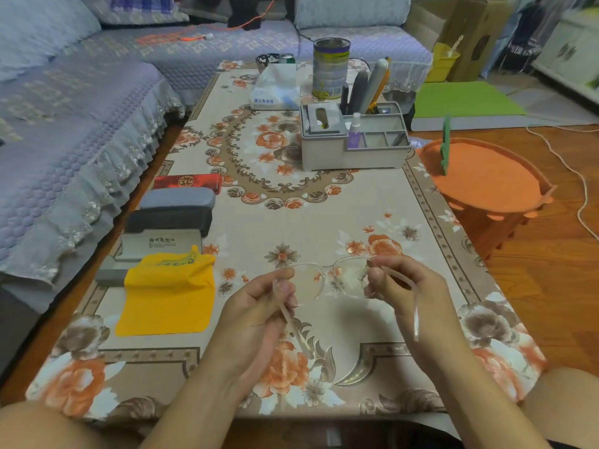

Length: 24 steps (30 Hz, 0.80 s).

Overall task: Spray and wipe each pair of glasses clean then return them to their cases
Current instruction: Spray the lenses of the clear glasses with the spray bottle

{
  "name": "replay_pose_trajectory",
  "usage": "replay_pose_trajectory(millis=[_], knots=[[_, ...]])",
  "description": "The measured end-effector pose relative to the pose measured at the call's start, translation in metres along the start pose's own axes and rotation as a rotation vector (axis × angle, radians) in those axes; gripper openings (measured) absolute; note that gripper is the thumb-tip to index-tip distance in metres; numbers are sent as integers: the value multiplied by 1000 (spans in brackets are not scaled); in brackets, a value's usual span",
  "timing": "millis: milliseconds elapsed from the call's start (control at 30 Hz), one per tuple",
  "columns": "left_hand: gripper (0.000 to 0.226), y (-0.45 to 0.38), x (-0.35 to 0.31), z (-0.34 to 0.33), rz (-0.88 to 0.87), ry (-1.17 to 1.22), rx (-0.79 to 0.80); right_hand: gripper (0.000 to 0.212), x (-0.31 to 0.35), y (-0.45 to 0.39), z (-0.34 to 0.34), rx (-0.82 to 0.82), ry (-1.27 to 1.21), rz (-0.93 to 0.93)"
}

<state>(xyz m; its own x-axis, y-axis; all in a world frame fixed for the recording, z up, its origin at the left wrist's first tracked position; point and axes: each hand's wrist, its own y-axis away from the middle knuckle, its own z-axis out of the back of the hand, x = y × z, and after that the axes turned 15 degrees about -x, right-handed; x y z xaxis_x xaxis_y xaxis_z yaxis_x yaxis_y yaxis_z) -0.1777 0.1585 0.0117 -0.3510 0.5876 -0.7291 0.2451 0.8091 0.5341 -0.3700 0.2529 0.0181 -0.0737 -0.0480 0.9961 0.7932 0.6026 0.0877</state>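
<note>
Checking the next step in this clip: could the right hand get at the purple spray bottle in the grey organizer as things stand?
Probably not at once: the right hand and left hand both hold the clear glasses. Otherwise bare tablecloth leads to the spray bottle, standing exposed in the organizer.

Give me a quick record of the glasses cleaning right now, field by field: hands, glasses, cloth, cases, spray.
left hand: left hand grips one temple of the clear-framed glasses
right hand: right hand grips the other temple
glasses: unfolded, held above the table
cloth: yellow cloth draped over the open grey case
closed cases: black case, grey case, red case in a row behind
spray: purple spray bottle upright in the grey organiser
</note>
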Motion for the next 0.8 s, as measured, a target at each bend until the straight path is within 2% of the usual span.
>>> replay_pose_trajectory(millis=[67, 133, 267, 333, 400, 433, 500, 600, 633, 700, 800], knots=[[21, -2, -3, 6, 46, -3, 58, 16, -1, -3, 4, 54, -123, -204], [22, -4, -6, 12, 102, 2, 114, 21, -2, -6, 7, 130, -210, -331], [64, -14, -5, 20, 114, -43, 178, 52, -3, -11, 12, 246, -267, -353], [63, -19, -5, 21, 130, -26, 191, 37, -1, -14, 13, 261, -259, -370], [45, -22, -6, 16, 156, 7, 205, 14, 2, -17, 11, 257, -272, -418], [34, -25, -6, 14, 165, 28, 211, 12, 2, -19, 10, 259, -271, -429], [28, -29, -8, 11, 185, 36, 243, 19, 2, -23, 10, 284, -273, -439], [49, -39, -12, 5, 198, 33, 323, 28, 4, -34, 9, 305, -276, -415], [48, -43, -14, 2, 175, 14, 313, 32, 3, -41, 8, 292, -244, -399], [35, -55, -20, -8, 33, -129, 195, 36, 0, -58, 2, 257, -146, -368], [25, -79, -32, -24, -389, -599, 1, 22, -4, -84, -14, 255, 12, -364]])
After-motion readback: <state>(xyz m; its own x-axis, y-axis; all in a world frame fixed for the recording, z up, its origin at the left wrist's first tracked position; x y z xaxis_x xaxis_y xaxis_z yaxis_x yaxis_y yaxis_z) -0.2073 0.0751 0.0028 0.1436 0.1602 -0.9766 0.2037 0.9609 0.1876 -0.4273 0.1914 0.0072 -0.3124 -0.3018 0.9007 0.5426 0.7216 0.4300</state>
